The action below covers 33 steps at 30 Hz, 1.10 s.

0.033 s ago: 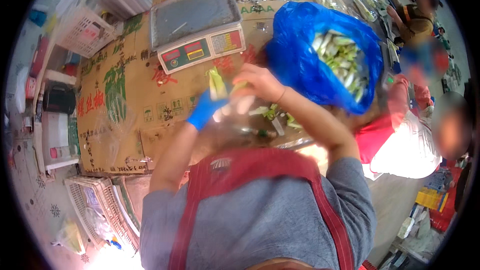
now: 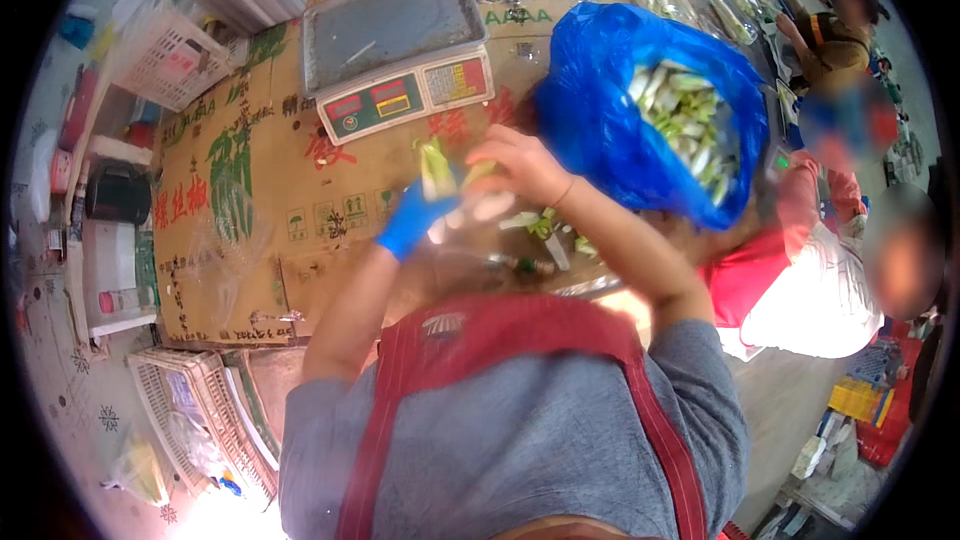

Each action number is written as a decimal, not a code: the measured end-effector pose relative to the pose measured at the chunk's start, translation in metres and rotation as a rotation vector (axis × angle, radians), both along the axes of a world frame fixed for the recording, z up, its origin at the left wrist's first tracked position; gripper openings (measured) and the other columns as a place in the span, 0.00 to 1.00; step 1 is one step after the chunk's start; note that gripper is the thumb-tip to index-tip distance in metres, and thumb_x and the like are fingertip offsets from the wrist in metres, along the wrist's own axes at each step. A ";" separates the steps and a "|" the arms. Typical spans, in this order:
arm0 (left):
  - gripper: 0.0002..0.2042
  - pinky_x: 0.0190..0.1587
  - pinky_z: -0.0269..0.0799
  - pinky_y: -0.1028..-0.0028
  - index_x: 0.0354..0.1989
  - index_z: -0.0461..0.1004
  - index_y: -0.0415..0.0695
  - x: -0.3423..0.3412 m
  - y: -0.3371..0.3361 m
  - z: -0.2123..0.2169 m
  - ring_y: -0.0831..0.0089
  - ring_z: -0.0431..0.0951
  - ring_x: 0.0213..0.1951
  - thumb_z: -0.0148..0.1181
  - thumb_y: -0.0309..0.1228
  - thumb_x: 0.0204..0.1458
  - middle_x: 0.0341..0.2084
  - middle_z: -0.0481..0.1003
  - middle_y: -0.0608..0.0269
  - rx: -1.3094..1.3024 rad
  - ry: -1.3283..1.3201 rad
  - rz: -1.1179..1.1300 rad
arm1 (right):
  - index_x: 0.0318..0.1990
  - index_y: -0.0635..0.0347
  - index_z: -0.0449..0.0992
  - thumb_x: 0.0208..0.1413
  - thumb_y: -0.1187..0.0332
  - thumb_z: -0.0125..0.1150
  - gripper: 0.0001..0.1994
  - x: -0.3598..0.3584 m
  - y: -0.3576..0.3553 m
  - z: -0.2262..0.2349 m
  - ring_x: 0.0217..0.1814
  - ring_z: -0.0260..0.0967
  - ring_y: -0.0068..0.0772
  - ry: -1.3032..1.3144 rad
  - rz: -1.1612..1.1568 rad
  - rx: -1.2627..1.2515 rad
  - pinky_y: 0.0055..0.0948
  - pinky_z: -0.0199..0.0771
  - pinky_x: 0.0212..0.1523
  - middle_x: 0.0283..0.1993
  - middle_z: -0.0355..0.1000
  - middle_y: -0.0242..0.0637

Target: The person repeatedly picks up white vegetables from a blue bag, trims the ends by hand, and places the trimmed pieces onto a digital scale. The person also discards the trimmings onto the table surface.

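My left hand [image 2: 415, 215] wears a blue glove, and its fingers are closed around a small pale green and white vegetable [image 2: 436, 172]. The leafy tip pokes up out of my fingers, over the worktop [image 2: 265, 270], just below the scale [image 2: 405, 100]. My right hand [image 2: 525, 165] is bare and sits just beside it. Its fingers are bent in close to a yellow-green bit [image 2: 482, 171], but it is blurry, so I can't tell if they grip it or only touch it. Under my right arm lie some green leaf scraps [image 2: 543, 226]. Near my right hand, a big blue bag [image 2: 595, 90] stands wide open with lots of the same kind of vegetables [image 2: 685, 115] inside. The scale has a flat gray tray [image 2: 395, 25] on top with a thin white bit lying on it.
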<state>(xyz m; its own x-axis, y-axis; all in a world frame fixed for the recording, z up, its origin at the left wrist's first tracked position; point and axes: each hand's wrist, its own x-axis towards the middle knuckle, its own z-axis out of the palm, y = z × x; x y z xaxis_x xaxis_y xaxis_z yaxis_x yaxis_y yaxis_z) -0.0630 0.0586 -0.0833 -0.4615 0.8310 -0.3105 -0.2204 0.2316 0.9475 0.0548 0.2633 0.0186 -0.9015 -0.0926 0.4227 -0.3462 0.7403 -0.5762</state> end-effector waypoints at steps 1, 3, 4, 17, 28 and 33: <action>0.21 0.34 0.73 0.75 0.51 0.71 0.41 0.005 -0.002 -0.011 0.78 0.75 0.36 0.69 0.33 0.50 0.37 0.76 0.65 0.050 -0.027 0.043 | 0.42 0.53 0.76 0.45 0.58 0.72 0.18 0.003 -0.006 -0.006 0.37 0.72 0.47 0.042 -0.073 -0.065 0.38 0.75 0.35 0.39 0.71 0.38; 0.22 0.40 0.73 0.74 0.52 0.70 0.41 0.010 -0.002 -0.022 0.77 0.75 0.39 0.69 0.31 0.50 0.41 0.75 0.64 0.084 -0.008 0.078 | 0.45 0.53 0.75 0.43 0.60 0.75 0.21 0.008 -0.019 -0.022 0.37 0.73 0.42 -0.045 -0.172 -0.238 0.34 0.74 0.37 0.42 0.71 0.38; 0.24 0.46 0.73 0.72 0.55 0.68 0.41 0.010 -0.001 -0.016 0.75 0.75 0.44 0.68 0.29 0.50 0.45 0.74 0.63 0.078 -0.009 0.065 | 0.45 0.54 0.75 0.43 0.60 0.76 0.22 0.011 -0.024 -0.033 0.37 0.73 0.40 -0.085 -0.231 -0.355 0.33 0.74 0.37 0.42 0.72 0.38; 0.29 0.60 0.70 0.60 0.64 0.59 0.37 -0.014 0.014 -0.032 0.55 0.73 0.56 0.60 0.28 0.52 0.55 0.71 0.45 0.288 -0.402 0.293 | 0.47 0.59 0.72 0.52 0.60 0.68 0.19 0.028 -0.018 -0.054 0.36 0.74 0.38 -0.262 -0.462 -0.435 0.34 0.75 0.37 0.40 0.75 0.43; 0.39 0.68 0.56 0.50 0.71 0.49 0.47 -0.014 -0.014 0.014 0.46 0.61 0.66 0.61 0.34 0.51 0.65 0.61 0.49 0.602 -0.786 0.247 | 0.45 0.51 0.69 0.52 0.61 0.60 0.14 0.110 -0.055 -0.092 0.28 0.75 0.47 -0.451 -0.415 0.135 0.44 0.74 0.25 0.32 0.73 0.44; 0.39 0.68 0.58 0.51 0.71 0.48 0.45 -0.007 -0.016 0.039 0.46 0.60 0.66 0.61 0.30 0.51 0.65 0.59 0.47 0.514 -0.533 0.196 | 0.52 0.51 0.69 0.51 0.75 0.57 0.19 0.096 -0.031 -0.058 0.23 0.71 0.28 -0.855 -0.379 -1.062 0.31 0.73 0.22 0.25 0.69 0.31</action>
